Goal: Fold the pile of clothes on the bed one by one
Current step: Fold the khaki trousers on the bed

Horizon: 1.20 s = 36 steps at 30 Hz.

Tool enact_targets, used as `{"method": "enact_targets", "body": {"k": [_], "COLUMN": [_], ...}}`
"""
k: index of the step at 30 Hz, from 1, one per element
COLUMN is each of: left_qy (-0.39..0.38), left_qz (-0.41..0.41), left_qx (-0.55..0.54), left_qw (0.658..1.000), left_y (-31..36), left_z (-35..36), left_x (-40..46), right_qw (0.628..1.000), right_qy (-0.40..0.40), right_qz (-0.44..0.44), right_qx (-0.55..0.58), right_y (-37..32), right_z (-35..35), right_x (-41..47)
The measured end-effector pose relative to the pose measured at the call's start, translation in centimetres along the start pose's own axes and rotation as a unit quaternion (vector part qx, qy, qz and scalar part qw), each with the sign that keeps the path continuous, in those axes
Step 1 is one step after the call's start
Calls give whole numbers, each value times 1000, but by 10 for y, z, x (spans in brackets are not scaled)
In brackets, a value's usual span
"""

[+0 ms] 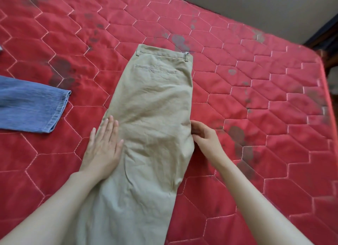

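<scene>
Blue jeans leg [33,107] lies left of khaki trousers [155,116], apart, on red mattress [256,98]

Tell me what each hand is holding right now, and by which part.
The right hand pinches the right side edge of the khaki cotton trousers. The left hand grips nothing; it lies flat, pressing the trousers' left edge.

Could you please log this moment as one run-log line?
khaki trousers flat on red mattress | left hand presses left edge | right hand pinches right edge | jeans leg apart, left
</scene>
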<state>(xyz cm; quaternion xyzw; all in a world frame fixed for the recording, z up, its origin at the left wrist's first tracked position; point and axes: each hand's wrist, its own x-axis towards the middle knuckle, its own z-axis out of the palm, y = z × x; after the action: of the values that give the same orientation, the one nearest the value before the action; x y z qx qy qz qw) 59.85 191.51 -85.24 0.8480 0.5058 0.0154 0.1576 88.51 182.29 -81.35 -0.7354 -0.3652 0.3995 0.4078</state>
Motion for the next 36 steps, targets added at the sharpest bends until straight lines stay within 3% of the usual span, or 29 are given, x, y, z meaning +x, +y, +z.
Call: {"method": "enact_targets", "body": {"k": [2,4,10,14,22,28,33,36], "left_qy": [-10,6,143,233,229,231,243,240], "left_qz": [-11,-32,-107,-217,-214,-199,-204,-203], "left_qx": [-13,-37,-147,-195,-199,-187,-191,-183], "left_qw": [1000,999,973,928,929,934,929,931], "left_y": [0,0,-1,0,-1,-3,-8,-11], "left_z": [-3,-5,-3,-9,-6,-2,-1,-2], "left_x": [-3,-10,-19,-11,-8,-9,-3,0], "right_qw": [999,999,977,966,986,975,954,960], "right_qy": [-41,-33,179,236,121,219,273,260], "right_qz": [-27,-37,-56,-56,-12,18,-61,19], "right_qx": [15,9,-106,-89,112,-31,-106,-100], "right_y": [8,10,11,14,4,-6,-10,4], "right_z": [-3,0,35,47,37,47,23,6], "right_x": [-23,-31,-43,-47,-54,-43,-36,-40]}}
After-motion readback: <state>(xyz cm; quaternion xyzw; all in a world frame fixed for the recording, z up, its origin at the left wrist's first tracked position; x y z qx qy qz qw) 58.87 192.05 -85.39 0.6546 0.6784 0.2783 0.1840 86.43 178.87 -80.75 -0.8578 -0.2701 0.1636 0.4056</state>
